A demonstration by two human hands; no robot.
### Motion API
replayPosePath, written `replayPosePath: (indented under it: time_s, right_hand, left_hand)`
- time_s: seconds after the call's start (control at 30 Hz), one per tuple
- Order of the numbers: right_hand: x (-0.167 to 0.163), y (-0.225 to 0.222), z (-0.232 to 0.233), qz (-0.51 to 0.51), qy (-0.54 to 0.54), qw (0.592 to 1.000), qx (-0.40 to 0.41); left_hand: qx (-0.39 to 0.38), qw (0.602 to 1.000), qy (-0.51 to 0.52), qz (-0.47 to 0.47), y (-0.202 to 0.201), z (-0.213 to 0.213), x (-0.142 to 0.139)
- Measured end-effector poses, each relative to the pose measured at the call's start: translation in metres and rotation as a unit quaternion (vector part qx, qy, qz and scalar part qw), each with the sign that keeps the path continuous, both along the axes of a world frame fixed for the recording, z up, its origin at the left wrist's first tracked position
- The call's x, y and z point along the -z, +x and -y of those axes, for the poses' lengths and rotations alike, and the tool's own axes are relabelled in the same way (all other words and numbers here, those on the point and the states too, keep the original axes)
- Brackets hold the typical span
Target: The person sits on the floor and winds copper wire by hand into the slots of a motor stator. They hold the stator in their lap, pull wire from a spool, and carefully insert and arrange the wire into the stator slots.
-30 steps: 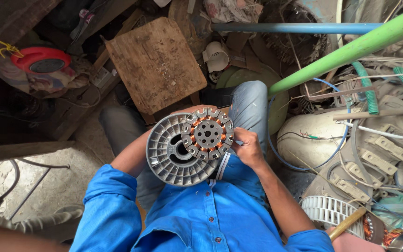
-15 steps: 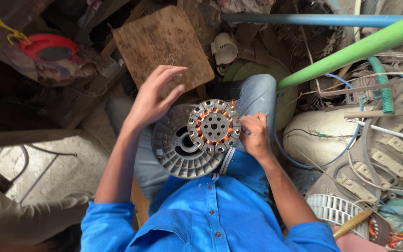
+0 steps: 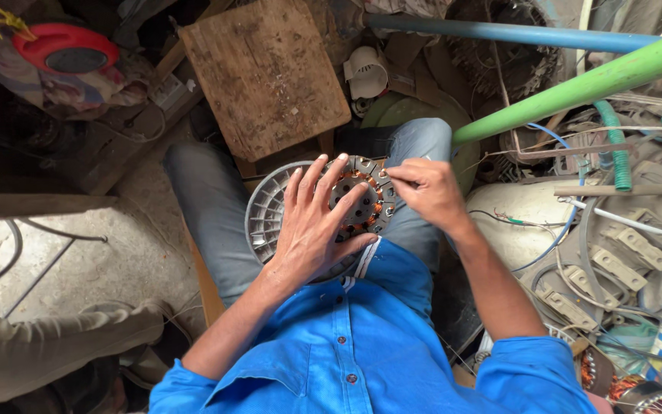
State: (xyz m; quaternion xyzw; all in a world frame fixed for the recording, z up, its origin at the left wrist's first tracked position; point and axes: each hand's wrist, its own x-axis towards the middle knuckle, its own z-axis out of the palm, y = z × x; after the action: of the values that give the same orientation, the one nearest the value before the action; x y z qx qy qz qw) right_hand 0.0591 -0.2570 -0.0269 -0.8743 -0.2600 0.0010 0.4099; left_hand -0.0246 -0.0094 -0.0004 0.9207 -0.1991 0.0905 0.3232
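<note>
So the fan motor stator (image 3: pixel 362 201), the round slotted core with copper coils, is being held on the lap, sitting on top of a grey ribbed housing (image 3: pixel 266 211) that's resting across the jeans-covered knees (image 3: pixel 208 199). Copper windings are being shown in most of the slots that can be seen, so the winding looks pretty far along, though part of the ring is being hidden under the palm, so the count can't be called.

The left hand (image 3: pixel 312 226) is being laid flat and wide over the stator, fingers spread, pressing it steady, nothing gripped. The right hand (image 3: pixel 427 190) is being pinched narrow at the upper right edge of the core, seemingly on a thin wire, too fine to confirm.

A worn wooden board (image 3: pixel 266 73) is lying just beyond the knees, and 1 green pipe (image 3: pixel 576 84) is crossing the pile of scrap parts on the right.
</note>
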Motion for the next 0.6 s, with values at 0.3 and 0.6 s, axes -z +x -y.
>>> replayPosePath:
  time_s: [0.3,0.6]
  right_hand:
    - [-0.038,-0.005,-0.001,-0.107,0.015,0.994,0.024]
    - [-0.038,-0.028,-0.026,-0.098,0.066,0.991,0.057]
  left_hand:
    - [0.003,1.000,0.013,0.008,0.002,-0.001,0.002]
    - [0.005,1.000,0.014,0.005,0.002,-0.004,0.002]
